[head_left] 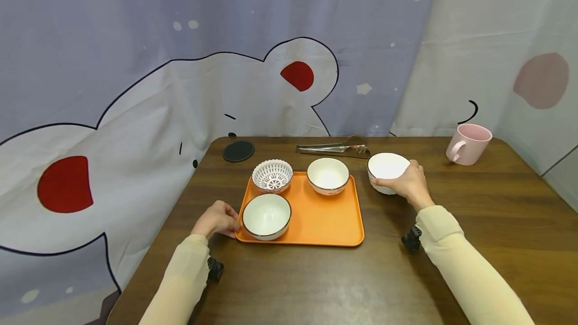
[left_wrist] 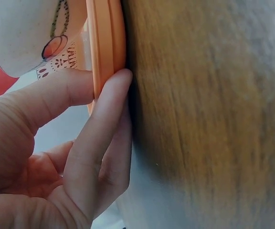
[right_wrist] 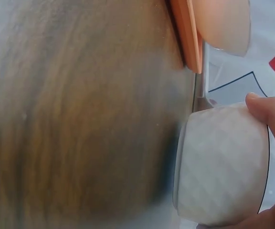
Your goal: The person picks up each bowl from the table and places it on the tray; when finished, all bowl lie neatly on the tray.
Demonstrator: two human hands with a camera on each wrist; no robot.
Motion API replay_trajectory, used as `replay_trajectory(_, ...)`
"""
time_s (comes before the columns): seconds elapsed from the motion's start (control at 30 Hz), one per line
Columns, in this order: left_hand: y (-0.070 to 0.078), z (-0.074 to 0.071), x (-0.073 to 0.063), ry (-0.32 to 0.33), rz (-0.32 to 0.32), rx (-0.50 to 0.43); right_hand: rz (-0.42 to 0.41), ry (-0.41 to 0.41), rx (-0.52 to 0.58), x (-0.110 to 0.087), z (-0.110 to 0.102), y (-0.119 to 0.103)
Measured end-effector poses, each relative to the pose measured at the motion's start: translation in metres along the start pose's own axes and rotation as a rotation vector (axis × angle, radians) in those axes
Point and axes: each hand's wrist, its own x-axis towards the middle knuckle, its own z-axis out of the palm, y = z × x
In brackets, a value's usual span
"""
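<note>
At the left edge of an orange tray (head_left: 325, 219), my left hand (head_left: 217, 218) pinches the rim. In the left wrist view the thumb lies on the inner side of the tray edge (left_wrist: 106, 43) and fingers are under it. My right hand (head_left: 410, 183) grips a white bowl (head_left: 386, 167) with a dark rim, just right of the tray. The right wrist view shows the bowl's quilted outer wall (right_wrist: 223, 164), upright, with its base close over the table. On the tray sit a large bowl (head_left: 266, 217) at front left, a patterned bowl (head_left: 272, 175) behind it, and a cream bowl (head_left: 328, 174) at back right.
Metal tongs (head_left: 331, 148) lie behind the tray near the table's back edge. A round black coaster (head_left: 238, 151) is at back left. The pink mug (head_left: 469, 144) stands at the far right corner, and a patterned curtain (head_left: 253, 89) hangs behind the wooden table (head_left: 298, 285).
</note>
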Motion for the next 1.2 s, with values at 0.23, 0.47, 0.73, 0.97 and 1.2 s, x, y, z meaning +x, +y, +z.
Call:
replay_trajectory(0.23,0.002,-0.001,-0.001,-0.007,0.0,0.002,-0.01,-0.004,-0.006,-0.007,-0.007,0.0)
replay_trajectory(0.47,0.003,-0.001,-0.003,-0.014,0.023,0.005,-0.042,-0.001,-0.001,-0.018,-0.011,0.0)
replay_trajectory(0.73,0.002,0.0,-0.003,-0.001,0.024,0.005,-0.07,-0.026,-0.006,-0.033,-0.018,-0.009)
replay_trajectory(0.97,0.002,0.0,-0.001,0.01,0.01,0.006,-0.108,-0.071,0.013,-0.045,-0.018,-0.023)
replay_trajectory(1.2,0.001,0.001,-0.001,0.017,-0.001,0.014,-0.169,-0.083,0.036,-0.06,-0.012,-0.032)
